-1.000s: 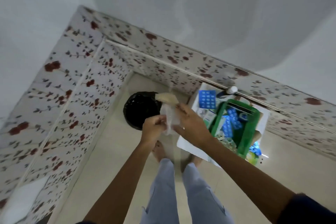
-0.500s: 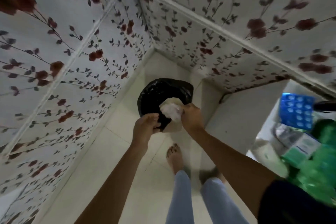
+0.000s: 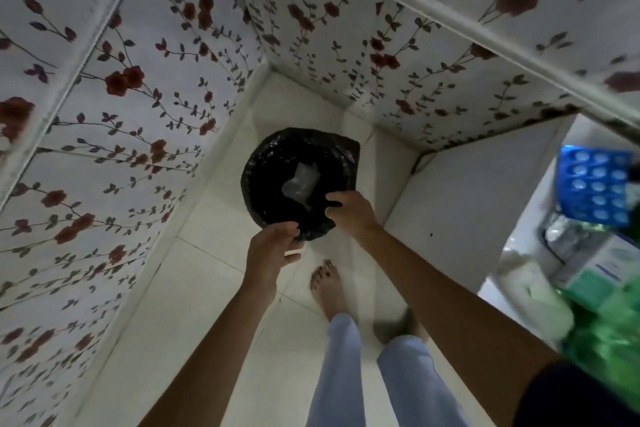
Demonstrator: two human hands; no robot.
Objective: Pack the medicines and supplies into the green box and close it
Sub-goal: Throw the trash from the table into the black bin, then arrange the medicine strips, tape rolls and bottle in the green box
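Your left hand (image 3: 273,251) hovers at the near rim of the black-lined bin (image 3: 273,156), fingers loosely spread and empty; your right hand (image 3: 349,210) rests on the rim, fingers curled — a clear wrapper (image 3: 301,184) lies inside; the green box (image 3: 609,340) sits blurred on the table (image 3: 464,191) at far right, beside a blue pill pack (image 3: 594,189).

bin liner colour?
Black glossy plastic bin liner, seen clearest from the head view.
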